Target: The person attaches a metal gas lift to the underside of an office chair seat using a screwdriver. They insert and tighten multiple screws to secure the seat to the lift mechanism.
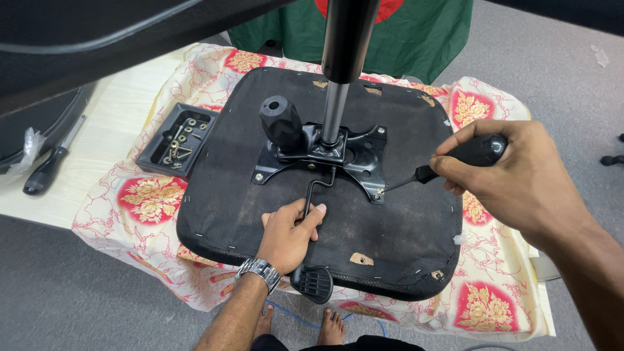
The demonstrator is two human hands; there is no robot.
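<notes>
the metal plate (318,153) already sits on the seat underside (312,214), while the right hand (513,179) grips a screwdriver (455,159) on a corner screw (379,192), the left hand (289,234) clasps the lever (315,192), and more screws wait in the tray (179,140).

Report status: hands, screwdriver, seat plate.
Left hand grips the bent black lever rod. Right hand holds black-handled screwdriver, tip on a screw of black metal seat plate. Nothing blocking.

Left hand (289,227) curled shut, right hand (513,175) seemingly fisted.
</notes>
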